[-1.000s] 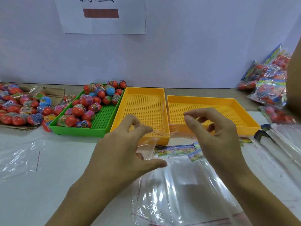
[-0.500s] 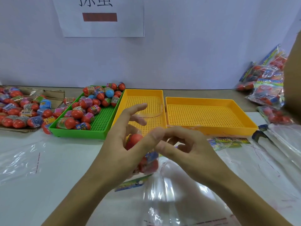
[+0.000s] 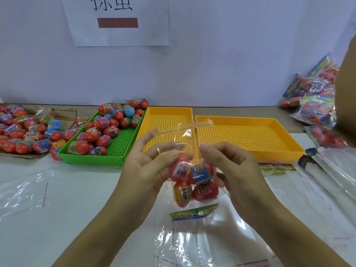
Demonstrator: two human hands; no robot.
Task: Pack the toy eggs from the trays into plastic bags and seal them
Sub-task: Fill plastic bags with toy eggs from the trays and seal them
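On the table (image 3: 77, 199), the flat bag of a second ago is now a filled plastic bag (image 3: 192, 182) lifted between both hands: left hand (image 3: 148, 166) and right hand (image 3: 229, 162) pinch its neck, the adhesive flap (image 3: 188, 128) upright, unsealed; sealing seems next.

Toy eggs (image 3: 194, 180) in the clear plastic bag (image 3: 185, 135) are red, banded with blue, pink and yellow printed wraps; the bag's flap carries a thin red line. Its header card (image 3: 193, 213) is green and blue. A green perforated tray (image 3: 115, 151) toward the table's left edge holds more red eggs and one light blue one (image 3: 129, 110). Two perforated trays (image 3: 250, 135) are orange-yellow. The table (image 3: 77, 189) is white. The wall paper (image 3: 119, 22) is white with black characters and a dark red bar
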